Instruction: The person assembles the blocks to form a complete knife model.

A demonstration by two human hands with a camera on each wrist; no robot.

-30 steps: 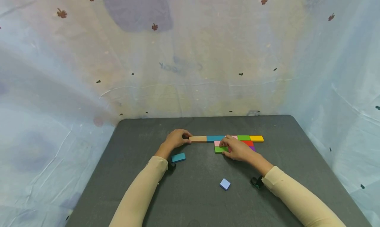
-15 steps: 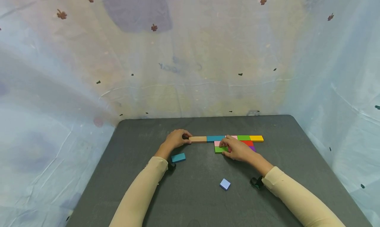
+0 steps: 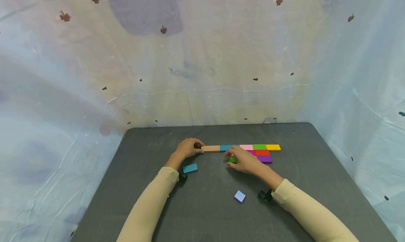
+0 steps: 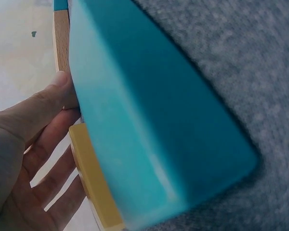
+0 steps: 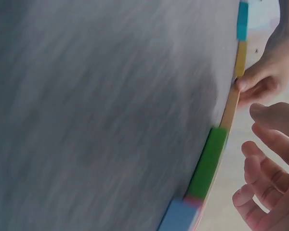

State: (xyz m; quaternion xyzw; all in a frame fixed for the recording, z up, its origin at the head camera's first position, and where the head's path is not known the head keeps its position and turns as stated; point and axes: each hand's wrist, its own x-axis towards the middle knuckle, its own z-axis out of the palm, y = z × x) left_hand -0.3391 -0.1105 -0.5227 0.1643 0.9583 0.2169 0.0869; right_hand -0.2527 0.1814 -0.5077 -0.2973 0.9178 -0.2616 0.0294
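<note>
My left hand (image 3: 188,147) pinches the left end of a plain wooden block (image 3: 211,148) between thumb and fingers. Right of it in the same row lie a teal block (image 3: 225,148), a pink (image 3: 246,147), a green (image 3: 259,147) and a yellow block (image 3: 273,147). Below sit a magenta (image 3: 251,152), a red (image 3: 262,152) and a purple block (image 3: 264,159). My right hand (image 3: 243,160) hovers over the left part of these lower rows, fingers loosely bent and apart from the blocks in the right wrist view. A green block (image 3: 232,160) shows partly beneath it.
A loose teal block (image 3: 190,168) lies beside the left wrist, large in the left wrist view. Near it there, a yellow block (image 4: 94,178) stands by the left fingers. A light blue block (image 3: 239,196) lies nearer on the dark table (image 3: 209,214). Patterned sheeting (image 3: 205,101) hangs behind.
My right hand has shifted slightly left along the lower blocks, uncovering the magenta block and more of the pink and purple ones. The left hand has stayed at the wooden block's end.
</note>
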